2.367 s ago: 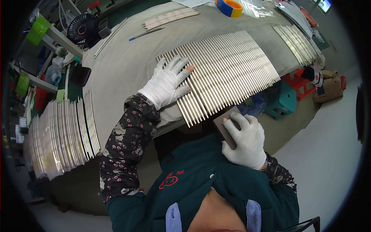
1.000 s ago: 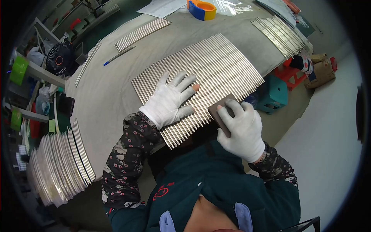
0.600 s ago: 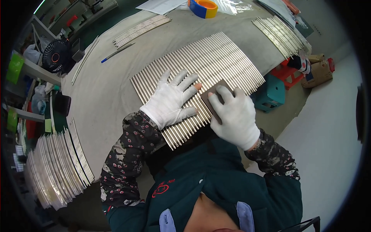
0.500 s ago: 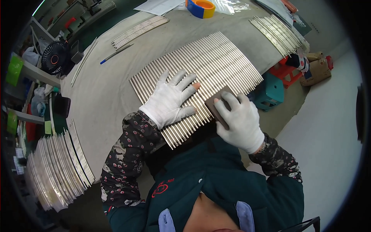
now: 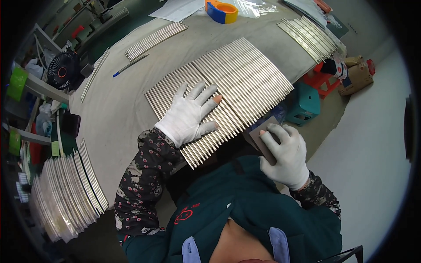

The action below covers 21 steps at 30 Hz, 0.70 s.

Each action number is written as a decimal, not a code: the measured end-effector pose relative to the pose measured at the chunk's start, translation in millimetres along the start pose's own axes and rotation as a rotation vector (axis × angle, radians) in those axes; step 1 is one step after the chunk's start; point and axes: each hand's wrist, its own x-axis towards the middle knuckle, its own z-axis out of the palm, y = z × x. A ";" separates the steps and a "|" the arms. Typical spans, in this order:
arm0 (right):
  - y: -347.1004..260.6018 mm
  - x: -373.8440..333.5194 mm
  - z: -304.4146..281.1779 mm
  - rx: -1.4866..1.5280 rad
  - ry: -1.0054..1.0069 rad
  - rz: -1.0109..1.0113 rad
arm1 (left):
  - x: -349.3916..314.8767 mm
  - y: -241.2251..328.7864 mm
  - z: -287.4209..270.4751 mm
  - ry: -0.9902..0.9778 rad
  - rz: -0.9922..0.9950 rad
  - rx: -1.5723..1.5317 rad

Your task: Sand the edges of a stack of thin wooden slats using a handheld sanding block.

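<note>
A wide row of thin metal strips (image 5: 237,74) lies side by side on the grey table (image 5: 118,109). My left hand (image 5: 189,114), in a white glove, presses flat on the near end of the strips with fingers spread. My right hand (image 5: 284,154), also gloved, grips a small dark sanding block (image 5: 262,136) just off the near edge of the table, beside the strips' ends and apart from them.
More metal strips (image 5: 66,193) are stacked at the left, another bundle (image 5: 307,37) at the far right, a few (image 5: 151,39) at the back. A tape dispenser (image 5: 221,11), a pen (image 5: 129,65) and a small fan (image 5: 61,72) are there. A teal stool (image 5: 307,103) stands below.
My right hand with the block slid over the strips' near ends, then drew back off the table edge toward me. My left hand stayed pressed on the strips.
</note>
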 end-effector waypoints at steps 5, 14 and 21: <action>1.2 17.5 5.2 0.025 0.078 -0.066 | -3.1 0.9 -1.2 0.012 0.002 -0.021; 2.2 35.9 5.8 0.092 -0.162 -0.072 | -4.7 1.4 -5.3 -0.041 -0.031 -0.003; 22.0 2.4 -7.8 0.001 -0.005 -0.012 | -4.0 4.5 -9.2 -0.049 -0.025 -0.011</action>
